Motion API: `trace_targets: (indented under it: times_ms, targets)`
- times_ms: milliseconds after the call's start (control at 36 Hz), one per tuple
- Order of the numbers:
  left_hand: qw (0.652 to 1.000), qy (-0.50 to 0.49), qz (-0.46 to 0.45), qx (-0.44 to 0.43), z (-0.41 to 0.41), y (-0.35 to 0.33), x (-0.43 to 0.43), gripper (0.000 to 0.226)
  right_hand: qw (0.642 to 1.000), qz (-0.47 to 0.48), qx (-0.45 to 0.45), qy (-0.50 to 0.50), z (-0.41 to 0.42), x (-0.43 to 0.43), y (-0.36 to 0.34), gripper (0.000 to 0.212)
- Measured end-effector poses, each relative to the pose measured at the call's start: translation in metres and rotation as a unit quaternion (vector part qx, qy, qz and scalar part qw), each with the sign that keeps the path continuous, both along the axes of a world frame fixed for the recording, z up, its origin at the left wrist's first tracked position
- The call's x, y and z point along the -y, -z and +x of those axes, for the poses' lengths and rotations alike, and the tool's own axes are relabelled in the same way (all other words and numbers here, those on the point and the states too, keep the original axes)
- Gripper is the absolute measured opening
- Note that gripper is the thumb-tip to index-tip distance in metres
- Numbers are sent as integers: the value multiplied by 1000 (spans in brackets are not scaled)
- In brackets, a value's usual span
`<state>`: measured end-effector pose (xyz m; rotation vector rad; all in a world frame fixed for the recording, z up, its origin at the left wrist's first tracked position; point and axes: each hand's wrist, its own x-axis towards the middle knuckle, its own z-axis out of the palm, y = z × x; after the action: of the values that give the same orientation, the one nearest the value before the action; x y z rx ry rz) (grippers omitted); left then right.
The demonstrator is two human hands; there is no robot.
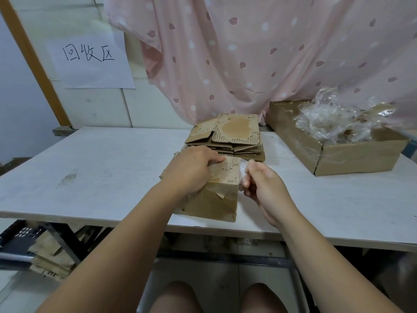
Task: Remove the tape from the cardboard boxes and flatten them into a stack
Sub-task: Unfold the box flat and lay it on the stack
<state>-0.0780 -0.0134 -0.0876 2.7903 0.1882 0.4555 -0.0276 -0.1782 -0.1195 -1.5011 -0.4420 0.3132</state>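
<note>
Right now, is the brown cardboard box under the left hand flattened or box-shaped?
Box-shaped: the brown cardboard box shows an upright front wall below its top face.

Both bare forearms reach forward from the lower edge, drawing closer together toward the middle. The left hand (pixel 191 171) lies palm down on the cardboard box (pixel 216 199), its fingers curled over the top edge. The right hand (pixel 265 184), just beside it, is closed into a loose fist and pinches a strip of clear tape (pixel 243 166). Two bare knees show below
</note>
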Motion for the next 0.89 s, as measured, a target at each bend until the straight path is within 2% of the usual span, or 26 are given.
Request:
trace_targets:
  times_ms: [111,194,306,361,556,694,889]
  targets:
    - [1000,-7,-2,-5,2,0,-1,56,996,78,-41,-22,-3,5,8,29]
    - [1000,-5,-5,1,2,1,-1,56,989,117,-61,-67,-4,8,11,2]
    - [1000,-2,-5,2,2,3,-2,56,965,160,-125,-166,3,16,11,35]
    - [1000,-2,-3,5,2,2,-2,56,964,144,-118,-188,4,18,12,39]
    - [1000,-2,-4,5,2,2,-1,54,987,75,-44,-133,-1,16,8,29]
    - [1000,-8,-1,0,2,1,0,54,991,-14,10,-133,1,21,6,27]
    - [1000,-31,0,2,0,0,2,56,975,-31,-77,-207,5,30,-13,29]
